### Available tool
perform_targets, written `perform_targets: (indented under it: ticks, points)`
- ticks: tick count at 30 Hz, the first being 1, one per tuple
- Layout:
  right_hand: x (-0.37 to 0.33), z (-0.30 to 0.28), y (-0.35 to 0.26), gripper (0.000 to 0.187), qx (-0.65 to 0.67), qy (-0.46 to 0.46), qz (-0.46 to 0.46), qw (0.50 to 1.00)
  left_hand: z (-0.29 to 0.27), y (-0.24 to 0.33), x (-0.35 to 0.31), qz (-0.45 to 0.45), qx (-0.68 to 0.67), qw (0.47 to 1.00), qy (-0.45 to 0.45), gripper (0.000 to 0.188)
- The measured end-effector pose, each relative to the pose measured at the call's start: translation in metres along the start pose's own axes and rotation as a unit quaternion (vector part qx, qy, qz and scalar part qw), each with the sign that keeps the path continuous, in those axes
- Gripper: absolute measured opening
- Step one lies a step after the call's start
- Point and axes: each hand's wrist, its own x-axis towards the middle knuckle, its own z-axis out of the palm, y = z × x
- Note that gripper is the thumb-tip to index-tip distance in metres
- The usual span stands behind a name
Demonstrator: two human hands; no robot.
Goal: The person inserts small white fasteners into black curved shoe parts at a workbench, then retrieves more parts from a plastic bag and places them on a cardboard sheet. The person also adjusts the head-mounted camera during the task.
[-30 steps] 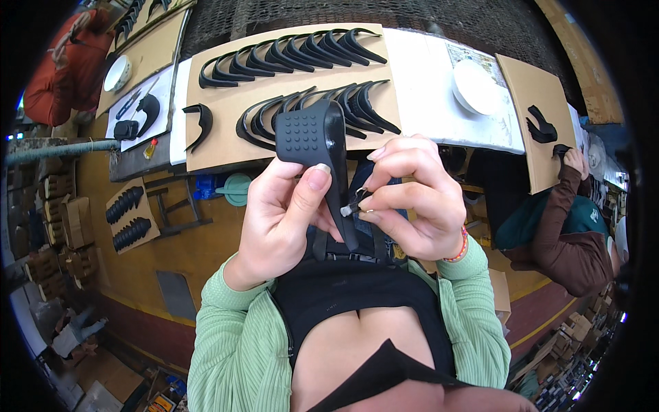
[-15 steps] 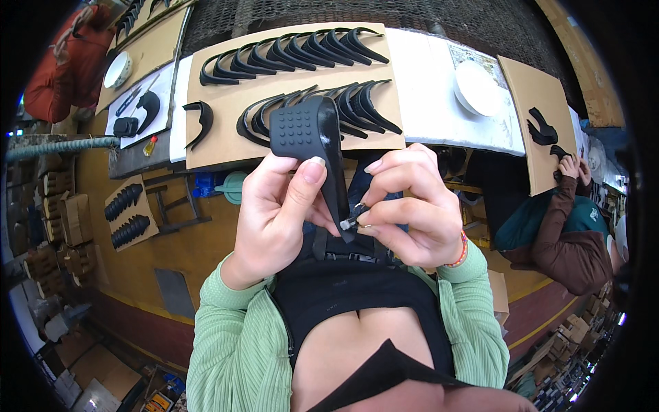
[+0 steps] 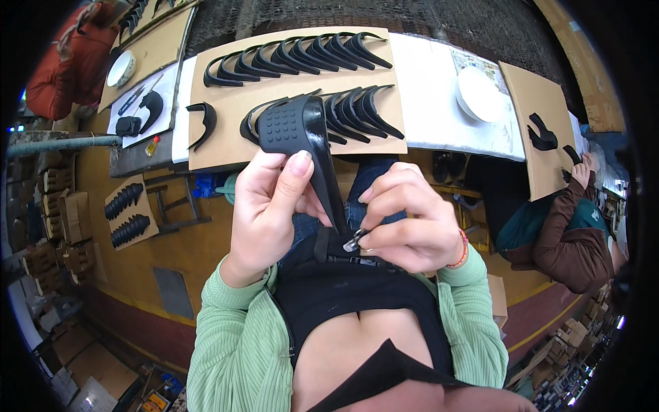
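Head view. Left hand (image 3: 266, 209): raised in front of the chest, forearm coming up from the lower left in a green sleeve (image 3: 237, 323). Grip closed on a black curved part (image 3: 302, 130), thumb laid along the near face, fingers behind. Part is held up, studded broad end uppermost, narrow end pointing down and slightly right; in view it overlaps the lower row of curved parts (image 3: 360, 113) on the cardboard sheet (image 3: 230, 106).

Right hand (image 3: 415, 220): level with the left, fingers curled, knuckles toward the table, beaded bracelet (image 3: 463, 248) at the wrist. Thumb and fingertips pinch a small dark piece (image 3: 355, 240) with a pale tip, directed left, just beside the part's narrow end. Contact between them: cannot tell.
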Motion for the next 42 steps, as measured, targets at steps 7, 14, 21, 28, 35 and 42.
perform_targets:
  ticks: [7, 14, 21, 28, 35, 42]
  points:
    - [0.011, 0.009, 0.017, 0.016, 0.123, 0.285, 0.086, 0.947, -0.006, -0.019, 0.003, -0.020, -0.183, 0.969, -0.163, 0.025]
    - [0.019, 0.018, 0.013, 0.022, 0.013, 0.167, 0.015, 0.986, -0.015, -0.024, 0.001, -0.030, -0.274, 0.949, -0.154, 0.026]
    - [0.013, 0.026, 0.009, 0.027, 0.039, 0.049, -0.085, 0.994, -0.024, -0.023, 0.009, -0.010, -0.360, 0.923, -0.138, 0.020]
    - [-0.002, 0.026, 0.015, 0.024, 0.051, 0.019, -0.010, 0.998, -0.074, -0.020, 0.016, 0.094, -0.171, 0.981, 0.008, 0.025]
    - [-0.021, 0.020, 0.025, 0.018, 0.040, 0.128, 0.126, 0.983, -0.172, -0.042, 0.030, 0.092, -0.073, 0.986, 0.117, 0.028]
    - [-0.021, 0.024, 0.031, 0.014, 0.002, 0.143, 0.173, 0.974, -0.197, -0.076, 0.040, -0.040, -0.084, 0.985, 0.144, 0.026]
